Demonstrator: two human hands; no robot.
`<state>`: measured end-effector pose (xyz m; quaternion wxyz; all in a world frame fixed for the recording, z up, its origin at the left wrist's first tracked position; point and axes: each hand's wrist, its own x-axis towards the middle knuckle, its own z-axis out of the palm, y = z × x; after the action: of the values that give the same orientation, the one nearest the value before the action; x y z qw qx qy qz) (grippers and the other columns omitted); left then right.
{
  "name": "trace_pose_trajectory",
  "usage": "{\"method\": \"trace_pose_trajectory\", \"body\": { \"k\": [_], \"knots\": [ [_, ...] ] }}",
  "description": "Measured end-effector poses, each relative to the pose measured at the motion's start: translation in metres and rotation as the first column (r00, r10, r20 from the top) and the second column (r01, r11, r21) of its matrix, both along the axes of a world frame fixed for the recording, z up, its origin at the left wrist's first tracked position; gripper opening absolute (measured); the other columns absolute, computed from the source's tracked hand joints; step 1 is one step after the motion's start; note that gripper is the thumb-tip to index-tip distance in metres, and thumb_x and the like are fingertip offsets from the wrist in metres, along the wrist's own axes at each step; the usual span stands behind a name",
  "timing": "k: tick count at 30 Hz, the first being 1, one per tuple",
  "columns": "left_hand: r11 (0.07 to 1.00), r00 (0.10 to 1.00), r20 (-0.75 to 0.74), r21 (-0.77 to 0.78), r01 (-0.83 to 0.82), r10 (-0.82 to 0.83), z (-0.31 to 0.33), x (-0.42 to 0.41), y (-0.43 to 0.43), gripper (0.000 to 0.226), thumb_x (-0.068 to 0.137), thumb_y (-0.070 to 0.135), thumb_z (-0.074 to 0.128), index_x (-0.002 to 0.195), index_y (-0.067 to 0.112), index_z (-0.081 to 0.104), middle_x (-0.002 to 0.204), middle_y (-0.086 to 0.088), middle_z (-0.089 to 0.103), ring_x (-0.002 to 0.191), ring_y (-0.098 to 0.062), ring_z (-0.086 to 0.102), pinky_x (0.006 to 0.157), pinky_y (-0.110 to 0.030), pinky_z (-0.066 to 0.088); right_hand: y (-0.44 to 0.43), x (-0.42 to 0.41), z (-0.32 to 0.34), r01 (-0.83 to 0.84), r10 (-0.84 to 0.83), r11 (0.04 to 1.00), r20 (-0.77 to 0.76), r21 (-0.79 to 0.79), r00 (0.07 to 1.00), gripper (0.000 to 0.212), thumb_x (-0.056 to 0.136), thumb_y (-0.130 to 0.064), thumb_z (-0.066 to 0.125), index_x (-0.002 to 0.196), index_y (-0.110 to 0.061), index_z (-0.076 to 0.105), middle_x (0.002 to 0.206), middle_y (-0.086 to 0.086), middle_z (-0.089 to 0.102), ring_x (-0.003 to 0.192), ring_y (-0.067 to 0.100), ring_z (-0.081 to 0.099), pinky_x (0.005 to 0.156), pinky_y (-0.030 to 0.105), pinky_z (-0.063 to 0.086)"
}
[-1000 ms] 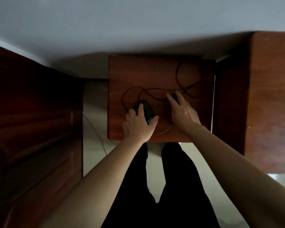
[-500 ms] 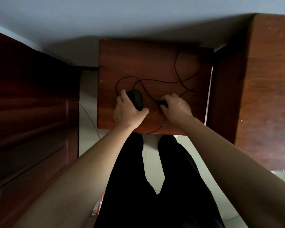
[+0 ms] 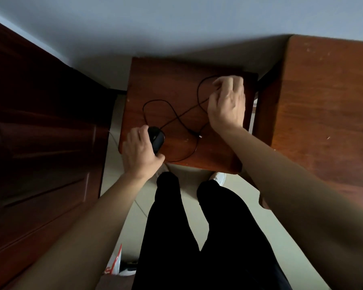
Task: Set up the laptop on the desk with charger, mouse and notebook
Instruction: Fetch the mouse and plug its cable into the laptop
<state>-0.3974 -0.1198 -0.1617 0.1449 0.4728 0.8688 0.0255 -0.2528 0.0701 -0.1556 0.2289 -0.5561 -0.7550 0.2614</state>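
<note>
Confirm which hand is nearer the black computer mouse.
Left. The left hand grips the black computer mouse at the near-left corner of the brown wooden table; the right hand is well apart, toward the far right, holding the thin black cable.

A pale grey wall (image 3: 176,21) backs a small reddish table (image 3: 166,80), with a dark panelled door (image 3: 40,143) left, a taller wooden unit (image 3: 323,101) right, pale floor tiles (image 3: 111,164) below.

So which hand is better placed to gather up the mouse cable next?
Right, probably. The right hand seems to pinch the cable over the desk, while the left hand is busy gripping the mouse at its near left corner.
</note>
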Motion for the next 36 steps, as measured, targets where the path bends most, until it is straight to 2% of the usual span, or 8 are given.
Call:
{"method": "trace_pose_trajectory", "body": {
  "k": [5, 8, 12, 16, 19, 26, 31, 36],
  "knots": [
    [0.984, 0.996, -0.021, -0.159, 0.081, -0.086, -0.02, 0.011, -0.024, 0.084, 0.057, 0.023, 0.087, 0.129, 0.006, 0.049, 0.113, -0.018, 0.054, 0.098, -0.038, 0.054, 0.078, -0.047, 0.045, 0.007, -0.004, -0.001, -0.232, 0.232, 0.972, 0.146, -0.019, 0.962, 0.024, 0.093, -0.017, 0.054, 0.112, -0.011, 0.068, 0.113, 0.014, 0.064, 0.105, 0.034, 0.058, 0.086, 0.041, 0.043],
    [0.974, 0.994, -0.007, -0.2, 0.106, -0.11, -0.029, 0.012, -0.034, 0.083, 0.056, 0.021, 0.087, 0.129, 0.006, 0.05, 0.11, -0.016, 0.055, 0.097, -0.036, 0.053, 0.077, -0.047, 0.044, -0.007, -0.001, -0.013, -0.463, 0.528, 0.845, 0.275, -0.268, 0.804, 0.031, 0.097, -0.025, 0.057, 0.124, -0.013, 0.062, 0.121, 0.012, 0.061, 0.113, 0.032, 0.056, 0.093, 0.041, 0.045],
    [0.963, 0.989, 0.002, -0.23, 0.143, -0.147, -0.039, 0.006, -0.045, 0.08, 0.061, 0.017, 0.084, 0.133, 0.008, 0.05, 0.112, -0.015, 0.055, 0.098, -0.035, 0.052, 0.08, -0.047, 0.043, -0.037, 0.001, -0.043, -0.481, 0.663, 0.749, 0.485, -0.456, 0.571, 0.042, 0.096, -0.037, 0.061, 0.131, -0.014, 0.055, 0.127, 0.012, 0.056, 0.118, 0.033, 0.056, 0.092, 0.041, 0.045],
    [0.965, 0.986, -0.012, -0.208, 0.158, -0.164, -0.04, 0.0, -0.05, 0.079, 0.061, 0.017, 0.082, 0.132, 0.011, 0.05, 0.114, -0.014, 0.055, 0.1, -0.035, 0.049, 0.082, -0.046, 0.042, -0.051, 0.006, -0.066, -0.386, 0.599, 0.796, 0.51, -0.466, 0.618, 0.037, 0.095, -0.029, 0.064, 0.126, -0.012, 0.054, 0.127, 0.013, 0.057, 0.115, 0.036, 0.058, 0.087, 0.042, 0.048],
    [0.98, 0.994, 0.02, -0.167, 0.108, -0.106, -0.03, -0.006, -0.054, 0.079, 0.06, 0.015, 0.083, 0.132, 0.007, 0.05, 0.113, -0.015, 0.053, 0.101, -0.035, 0.05, 0.083, -0.044, 0.043, -0.05, 0.004, -0.064, -0.313, 0.515, 0.815, 0.359, -0.488, 0.779, 0.029, 0.095, -0.024, 0.061, 0.123, -0.016, 0.061, 0.124, 0.012, 0.06, 0.112, 0.035, 0.06, 0.087, 0.041, 0.048],
    [0.988, 0.982, 0.118, 0.029, -0.151, 0.147, 0.03, -0.031, -0.032, 0.083, 0.064, 0.021, 0.084, 0.136, 0.007, 0.044, 0.121, -0.017, 0.047, 0.104, -0.037, 0.054, 0.071, -0.043, 0.05, 0.002, 0.011, 0.009, 0.001, 0.028, 0.926, 0.071, -0.378, 0.997, 0.026, 0.095, -0.032, 0.063, 0.118, -0.021, 0.067, 0.118, 0.005, 0.068, 0.111, 0.024, 0.062, 0.091, 0.032, 0.047],
    [0.964, 0.973, 0.114, 0.15, -0.219, 0.203, 0.091, -0.033, 0.007, 0.083, 0.062, 0.032, 0.083, 0.133, 0.012, 0.045, 0.128, -0.013, 0.046, 0.108, -0.034, 0.055, 0.079, -0.041, 0.051, 0.032, 0.042, 0.075, 0.193, -0.261, 0.888, -0.112, -0.416, 0.959, 0.029, 0.095, -0.043, 0.062, 0.11, -0.019, 0.069, 0.101, 0.001, 0.074, 0.102, 0.022, 0.066, 0.08, 0.025, 0.041],
    [0.918, 0.991, 0.113, 0.379, -0.115, 0.078, 0.166, -0.026, 0.064, 0.076, 0.063, 0.033, 0.079, 0.129, 0.017, 0.046, 0.121, -0.008, 0.045, 0.104, -0.032, 0.054, 0.076, -0.039, 0.05, 0.052, 0.073, 0.158, 0.225, -0.45, 0.852, -0.442, -0.473, 0.776, 0.023, 0.094, -0.042, 0.065, 0.102, -0.021, 0.068, 0.075, -0.005, 0.071, 0.069, 0.011, 0.066, 0.067, 0.035, 0.054]
  ]
}}
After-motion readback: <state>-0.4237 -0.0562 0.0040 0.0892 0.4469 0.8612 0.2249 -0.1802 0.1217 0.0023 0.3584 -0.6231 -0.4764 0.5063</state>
